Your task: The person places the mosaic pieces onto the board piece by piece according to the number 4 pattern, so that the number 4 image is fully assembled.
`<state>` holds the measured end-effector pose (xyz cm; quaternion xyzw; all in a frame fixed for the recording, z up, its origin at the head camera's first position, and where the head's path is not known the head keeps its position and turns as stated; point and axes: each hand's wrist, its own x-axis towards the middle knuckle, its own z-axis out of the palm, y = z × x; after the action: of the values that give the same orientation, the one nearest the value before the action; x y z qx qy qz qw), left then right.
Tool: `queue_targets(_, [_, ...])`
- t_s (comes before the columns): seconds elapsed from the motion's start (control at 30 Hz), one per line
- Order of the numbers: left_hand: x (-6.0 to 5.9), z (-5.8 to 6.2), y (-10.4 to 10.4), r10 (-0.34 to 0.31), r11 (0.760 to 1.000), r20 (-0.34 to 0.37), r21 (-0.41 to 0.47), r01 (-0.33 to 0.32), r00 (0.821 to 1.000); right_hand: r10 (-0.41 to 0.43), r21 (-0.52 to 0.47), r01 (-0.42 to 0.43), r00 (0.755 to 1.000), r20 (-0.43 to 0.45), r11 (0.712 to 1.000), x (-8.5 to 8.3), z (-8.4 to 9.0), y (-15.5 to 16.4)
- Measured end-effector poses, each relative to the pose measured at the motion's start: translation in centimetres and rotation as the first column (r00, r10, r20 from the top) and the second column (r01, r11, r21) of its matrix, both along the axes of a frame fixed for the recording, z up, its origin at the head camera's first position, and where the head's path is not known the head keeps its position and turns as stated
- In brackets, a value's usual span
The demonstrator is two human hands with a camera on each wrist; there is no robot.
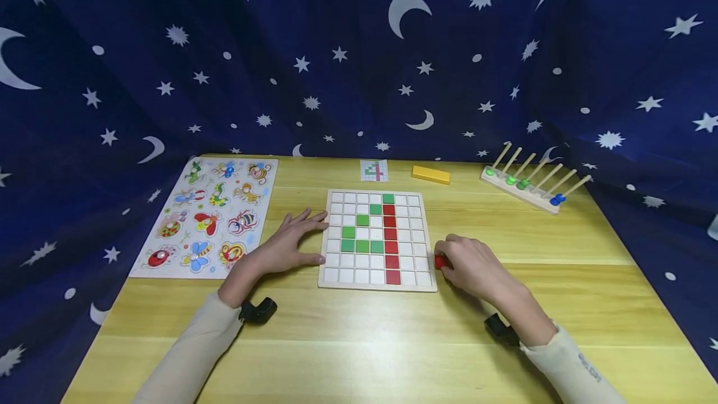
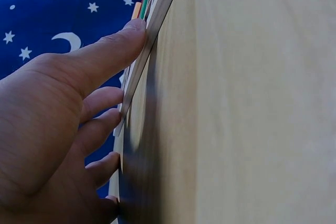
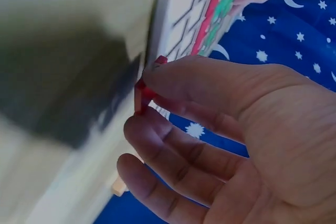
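Observation:
A square wooden grid board lies on the table with white cells. On it a column of red tiles runs down right of centre, and green tiles form a slanted line and a short row to its left. My left hand rests at the board's left edge, fingers and thumb spread, the thumb tip touching the rim in the left wrist view. Just off the board's right edge, my right hand pinches a small red block between thumb and fingers; its fingertips partly cover the block.
A peg puzzle with insect pictures lies at the left. Behind the board are a small pattern card and a yellow block. A wooden rack of pegs with beads stands back right. A starry dark blue cloth surrounds the table.

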<state>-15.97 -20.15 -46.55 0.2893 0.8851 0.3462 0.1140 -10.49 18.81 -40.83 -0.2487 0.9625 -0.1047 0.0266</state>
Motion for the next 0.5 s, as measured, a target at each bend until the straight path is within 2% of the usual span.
queue_targets(0.13, [0.1, 0.1, -0.1, 0.002, 1.0, 0.0, -0.001, -0.002, 1.0, 0.005, -0.018, -0.005, 1.0, -0.009, 1.0, -0.2, 0.3, -1.1])
queue_targets(0.33, [0.1, 0.0, -0.1, 0.006, 1.0, 0.005, -0.006, -0.006, 1.0, 0.082, -0.025, -0.082, 0.996, 0.017, 0.996, -0.5, 0.0, -3.4])
queue_targets(0.5, [0.0, 0.1, 0.0, -0.006, 1.0, 0.001, 0.009, 0.006, 1.0, 0.116, -0.043, -0.116, 0.993, 0.002, 0.992, -0.9, -0.1, -4.2])
